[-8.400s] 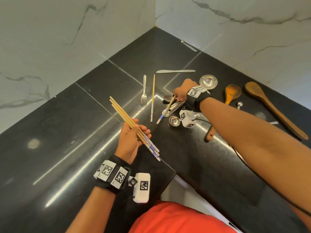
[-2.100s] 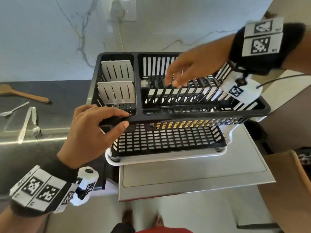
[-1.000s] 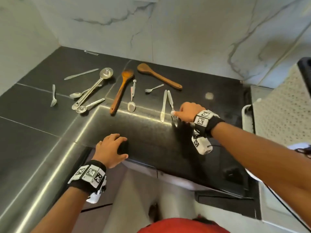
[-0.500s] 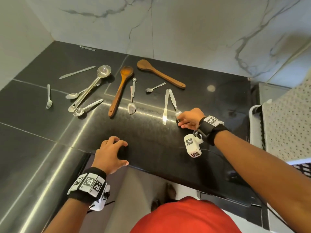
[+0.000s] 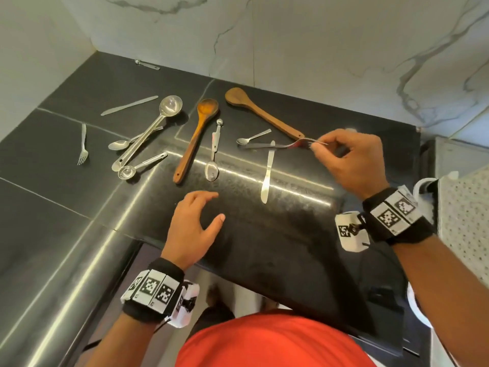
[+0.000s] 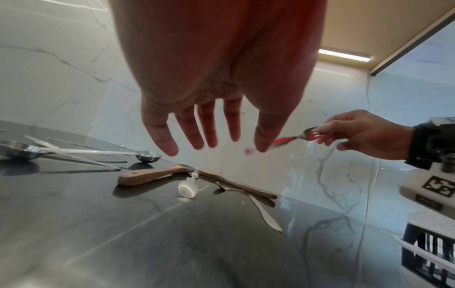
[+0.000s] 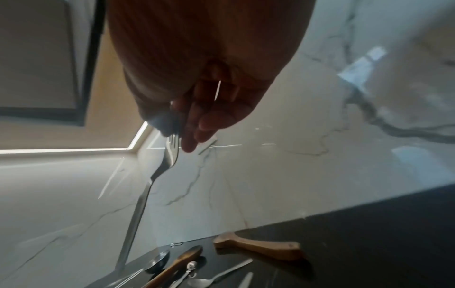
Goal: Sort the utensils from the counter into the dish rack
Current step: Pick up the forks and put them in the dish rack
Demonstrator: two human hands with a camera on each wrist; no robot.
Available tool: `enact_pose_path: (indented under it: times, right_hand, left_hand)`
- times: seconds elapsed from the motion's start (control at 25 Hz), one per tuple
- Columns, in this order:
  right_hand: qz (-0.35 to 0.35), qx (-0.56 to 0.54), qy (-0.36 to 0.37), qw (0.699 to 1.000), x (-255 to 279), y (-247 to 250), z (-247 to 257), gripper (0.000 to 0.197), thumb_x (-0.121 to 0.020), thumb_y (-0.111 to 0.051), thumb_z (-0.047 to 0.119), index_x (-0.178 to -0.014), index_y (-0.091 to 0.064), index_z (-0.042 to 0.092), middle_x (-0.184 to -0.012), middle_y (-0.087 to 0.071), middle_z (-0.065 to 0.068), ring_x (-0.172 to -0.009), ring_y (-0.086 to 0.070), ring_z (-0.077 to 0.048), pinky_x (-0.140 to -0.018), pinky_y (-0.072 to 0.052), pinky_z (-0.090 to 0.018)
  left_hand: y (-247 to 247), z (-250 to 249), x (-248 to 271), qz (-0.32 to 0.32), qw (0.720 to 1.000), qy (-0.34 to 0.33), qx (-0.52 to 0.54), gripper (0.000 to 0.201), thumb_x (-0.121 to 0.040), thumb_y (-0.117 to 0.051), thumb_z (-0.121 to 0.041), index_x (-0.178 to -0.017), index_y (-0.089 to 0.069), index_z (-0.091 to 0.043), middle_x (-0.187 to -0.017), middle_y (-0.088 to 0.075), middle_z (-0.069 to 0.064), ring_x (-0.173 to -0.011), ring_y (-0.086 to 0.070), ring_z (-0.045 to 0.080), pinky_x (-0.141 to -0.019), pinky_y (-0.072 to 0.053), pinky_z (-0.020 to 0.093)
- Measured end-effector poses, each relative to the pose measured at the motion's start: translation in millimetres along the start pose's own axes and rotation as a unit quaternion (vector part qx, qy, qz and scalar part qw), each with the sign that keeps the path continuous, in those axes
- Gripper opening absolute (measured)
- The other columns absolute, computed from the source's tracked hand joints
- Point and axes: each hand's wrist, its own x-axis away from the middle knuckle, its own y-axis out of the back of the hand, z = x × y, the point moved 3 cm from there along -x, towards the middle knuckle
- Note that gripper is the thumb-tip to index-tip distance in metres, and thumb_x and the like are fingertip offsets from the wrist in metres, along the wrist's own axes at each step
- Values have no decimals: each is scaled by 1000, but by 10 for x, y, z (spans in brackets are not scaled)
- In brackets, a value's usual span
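Head view: right hand (image 5: 352, 157) now pinches the fork (image 5: 280, 145) by its tines, lifted off the counter (image 5: 264, 234) beside the knife (image 5: 267, 173), ready for racking; left hand (image 5: 194, 229) hovers open, empty.

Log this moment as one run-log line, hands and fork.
right hand: pinches fork by tines, lifted off counter | left hand: open, empty | butter knife: on counter

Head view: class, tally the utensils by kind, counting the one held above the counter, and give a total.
Forks: 2, one in the right hand
Table knives: 2
Wooden spoons: 2
Metal spoons and scoops: 5
Unidentified small metal piece: 1
Total: 12
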Motion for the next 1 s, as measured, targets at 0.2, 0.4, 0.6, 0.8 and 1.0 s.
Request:
enact_pose_path:
  times: [0.2, 0.4, 0.6, 0.8, 1.0]
  right_hand:
    - [178, -90, 80, 977, -287, -776, 553, 19, -88, -73, 32, -93, -76, 14, -81, -73, 5, -71, -68, -7, -68, -57, -25]
    - [285, -193, 80, 935, -393, -1836, 1181, 17, -85, -77, 28, -89, -77, 11, -78, -75, 4, -70, -70, -9, -68, -57, -30]
    - [359, -195, 38, 912, -653, -2748, 1568, 24, -86, -72, 40, -94, -78, 18, -75, -74, -1, -65, -66, -15, -63, -54, -35]
    - [391, -20, 57, 918, -1050, -3466, 1526, 21, -91, -65, 40, -98, -76, 23, -79, -70, 10, -68, -58, -2, -71, -49, -28]
    - [454, 114, 181, 865, -1450, -4352, 1912, 20, -90, -61, 31, -106, -73, 29, -101, -74, 7, -95, -67, -19, -81, -48, -30]
  left_hand:
    - [252, -115, -129, -22, 993, 18, 116, 46, -89, -69, -26, -133, -55, -25, -128, -61, -10, -121, -54, -1, -102, -41, 19]
    - [450, 187, -108, 5, 952, 103, 288, 35, -93, -64, -17, -128, -61, -20, -112, -74, -1, -108, -69, 11, -93, -55, 33]
    - [963, 848, -104, -84, 875, 230, 418, 20, -93, -60, -1, -112, -67, -7, -89, -78, 13, -88, -76, 26, -75, -62, 34]
    - [1457, 1450, -98, -148, 852, 263, 428, 12, -92, -62, -3, -102, -67, -8, -86, -78, 12, -85, -76, 26, -73, -62, 35]
    - [1866, 1937, -119, -202, 824, 285, 446, 14, -93, -60, -2, -106, -65, -5, -87, -77, 15, -77, -76, 20, -67, -63, 31]
